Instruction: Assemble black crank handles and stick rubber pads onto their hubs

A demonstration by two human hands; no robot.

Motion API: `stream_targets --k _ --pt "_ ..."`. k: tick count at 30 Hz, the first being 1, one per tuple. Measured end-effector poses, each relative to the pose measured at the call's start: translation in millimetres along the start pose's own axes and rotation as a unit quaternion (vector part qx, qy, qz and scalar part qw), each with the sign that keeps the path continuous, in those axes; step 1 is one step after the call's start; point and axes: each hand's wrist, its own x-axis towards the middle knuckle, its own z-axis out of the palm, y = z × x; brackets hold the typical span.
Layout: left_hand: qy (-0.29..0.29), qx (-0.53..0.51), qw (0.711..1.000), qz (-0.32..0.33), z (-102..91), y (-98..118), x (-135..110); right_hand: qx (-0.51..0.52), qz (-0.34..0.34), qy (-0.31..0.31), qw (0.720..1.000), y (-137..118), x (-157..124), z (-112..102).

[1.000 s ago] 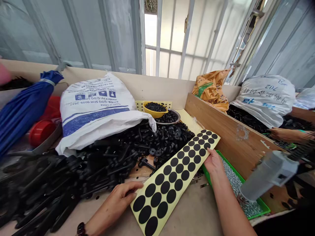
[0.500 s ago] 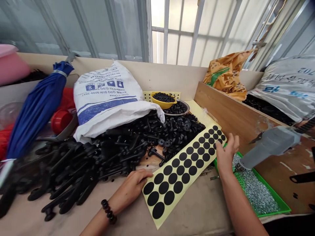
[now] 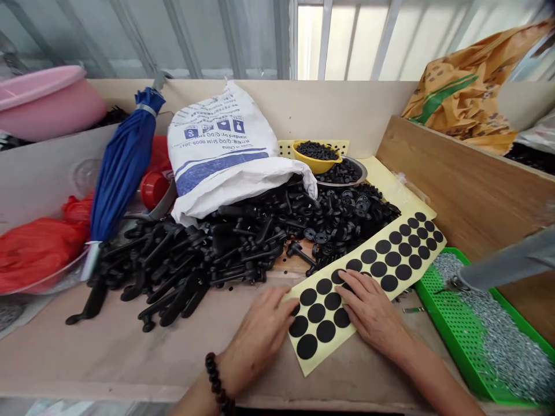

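A pale yellow sheet of round black stickers [image 3: 318,363] lies slanted across the worktop. My left hand [image 3: 262,326], with a dark bead bracelet at the wrist, grips the sheet's near left edge with its fingers closed, partly covering a sticker there. Across the middle of the sheet rests my right hand [image 3: 368,309], its fingers stretched out and slightly apart over some of the stickers. Behind the sheet is a heap of black plastic parts [image 3: 234,248], long handle-like pieces to the left and small round ones to the right.
A white sack [image 3: 221,138] lies on the heap, beside a folded blue umbrella [image 3: 124,167]. Behind are a yellow bowl [image 3: 318,164] and a metal bowl [image 3: 362,173] of small black parts. At right, a grey tool [image 3: 507,260] overhangs a green tray [image 3: 455,341] of metal pieces.
My right hand has come from the sheet's far right end back to its middle and now lies on it. My left hand stays at the left edge. The view has turned left.
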Motion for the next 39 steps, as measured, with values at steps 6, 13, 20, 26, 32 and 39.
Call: stream_targets --k 6,13,20,26,32,39 --pt "-0.009 0.029 0.998 0.059 20.3 16.2 -18.8 0.003 0.006 -0.001 1.0 -4.7 -7.1 -9.1" --pt "-0.002 0.016 0.999 0.052 31.2 22.6 -12.7 0.21 0.054 -0.065 0.974 -41.1 24.2 -11.9" --pt "-0.006 0.026 1.0 0.013 35.2 18.4 -24.3 0.165 0.086 -0.061 0.981 -61.1 30.6 11.4" --pt "-0.018 0.025 1.0 0.007 32.5 18.7 -21.2 0.186 0.11 -0.034 0.976 -63.9 27.1 14.9" --pt "-0.02 0.02 1.0 0.003 32.1 20.1 -21.5 0.185 0.087 -0.028 0.979 -60.4 30.4 16.5" --pt "-0.008 0.02 1.0 0.005 32.9 20.3 -21.2 0.147 0.091 -0.026 0.985 -66.7 36.7 16.9"
